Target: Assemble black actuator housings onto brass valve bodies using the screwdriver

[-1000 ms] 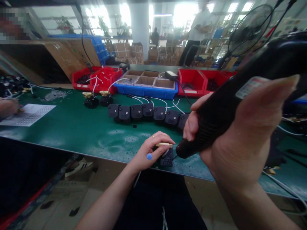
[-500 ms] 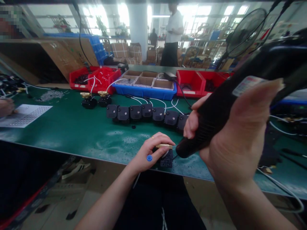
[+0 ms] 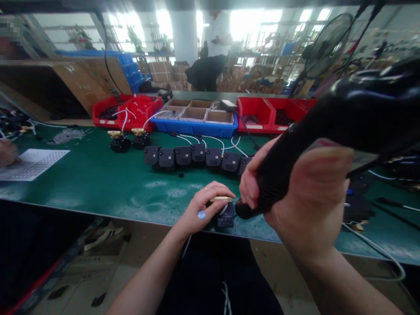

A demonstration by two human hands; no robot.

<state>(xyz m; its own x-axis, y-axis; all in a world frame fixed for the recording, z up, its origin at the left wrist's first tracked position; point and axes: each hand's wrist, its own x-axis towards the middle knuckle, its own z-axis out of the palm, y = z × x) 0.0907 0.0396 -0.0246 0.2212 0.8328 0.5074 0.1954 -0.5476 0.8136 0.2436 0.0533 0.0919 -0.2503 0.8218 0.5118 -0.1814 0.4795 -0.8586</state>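
Note:
My left hand (image 3: 205,205) grips a small black valve part with a brass fitting (image 3: 224,212) at the near edge of the green table (image 3: 98,175). A blue dot sits on my thumb. My right hand (image 3: 305,197) is wrapped around a large black electric screwdriver (image 3: 328,131), whose tip points down against the part. Behind them a row of several similar black parts (image 3: 193,156) with white wires lies across the table.
Red bins (image 3: 127,110) and a blue tray of cardboard compartments (image 3: 200,116) line the back. Two brass-topped parts (image 3: 127,139) stand at left. Another person's hand (image 3: 6,152) rests by a white sheet (image 3: 29,158). A fan (image 3: 323,43) stands at right; people are in the background.
The view has shifted slightly. My right hand and the screwdriver dipped lower and a little left, closer to the part. My left hand stays on the part. A person in the background has bent over.

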